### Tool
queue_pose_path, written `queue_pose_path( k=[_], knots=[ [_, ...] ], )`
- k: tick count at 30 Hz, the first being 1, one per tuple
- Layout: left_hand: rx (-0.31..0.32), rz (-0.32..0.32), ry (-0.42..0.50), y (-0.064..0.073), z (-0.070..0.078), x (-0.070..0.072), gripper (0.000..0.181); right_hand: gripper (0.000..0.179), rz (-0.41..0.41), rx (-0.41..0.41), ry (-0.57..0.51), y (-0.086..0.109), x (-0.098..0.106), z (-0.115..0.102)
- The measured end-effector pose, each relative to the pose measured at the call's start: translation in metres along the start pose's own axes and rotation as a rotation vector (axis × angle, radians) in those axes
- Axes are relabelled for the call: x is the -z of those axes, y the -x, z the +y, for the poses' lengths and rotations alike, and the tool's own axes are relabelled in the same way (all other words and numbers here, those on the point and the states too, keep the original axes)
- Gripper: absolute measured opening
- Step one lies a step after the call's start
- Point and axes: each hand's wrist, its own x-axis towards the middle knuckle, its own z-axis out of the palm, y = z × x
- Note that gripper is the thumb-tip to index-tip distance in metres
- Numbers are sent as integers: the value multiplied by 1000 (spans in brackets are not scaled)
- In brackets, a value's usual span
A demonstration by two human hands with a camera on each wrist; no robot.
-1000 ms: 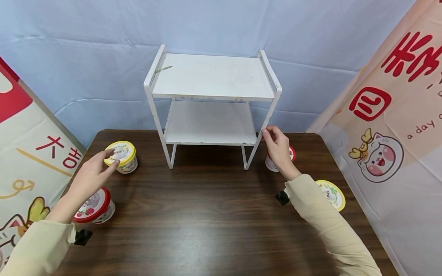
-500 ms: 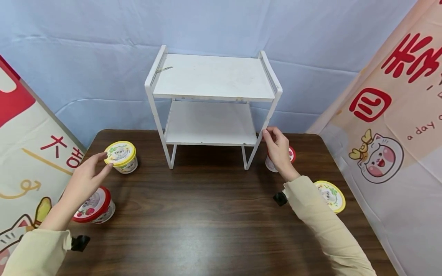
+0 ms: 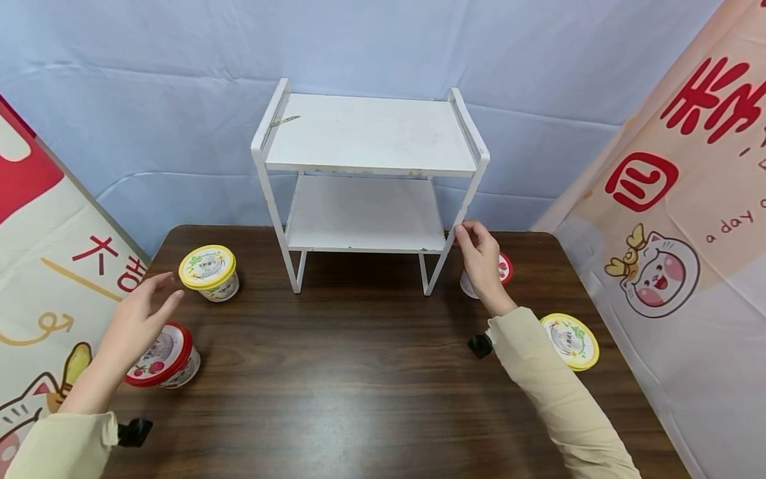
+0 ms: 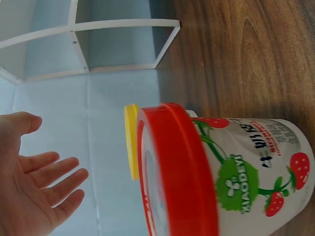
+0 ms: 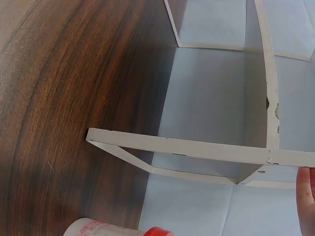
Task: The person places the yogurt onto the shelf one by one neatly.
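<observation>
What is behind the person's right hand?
A red-lidded tub, on the table. From the head view, some lid and white side show; the right hand covers its middle, and the lid hides any contents.

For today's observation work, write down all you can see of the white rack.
The white rack stands upright toward the back of the brown table. Two flat boards, one above the other, sit between side frames that rise past the upper board and run down as legs. It looks painted; the material underneath is unclear. Small chips mark the upper board's front edge, and a dark streak lies near its left end. The right hand touches its right front leg.
</observation>
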Motion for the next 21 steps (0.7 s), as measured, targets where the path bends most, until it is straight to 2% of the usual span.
queue_pose_path(
  k=[13, 21],
  knots=[
    [45, 8, 3, 13, -13, -6, 57, 23, 5, 5, -1, 1, 0, 0],
    [55, 37, -10, 22, -21, -9, 57, 23, 6, 3, -7, 0, -1, 1]
  ],
)
